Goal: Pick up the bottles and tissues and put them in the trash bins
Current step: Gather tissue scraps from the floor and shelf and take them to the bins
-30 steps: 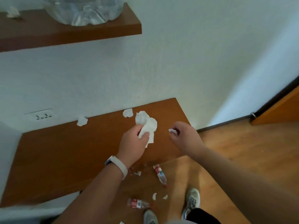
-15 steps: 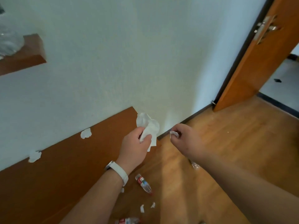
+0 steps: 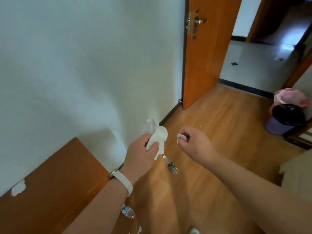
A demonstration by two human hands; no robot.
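Though both hands are loaded, nothing can be called binned yet; what the bins hold is hidden. The left hand has its fingers curled round a crumpled tissue; the right hand pinches a scrap between thumb and fingers. The bins stand together, well apart across the floor. I judge most work remains: drop these, then fetch the bench tissue, a bottle, a second bottle and a floor scrap.
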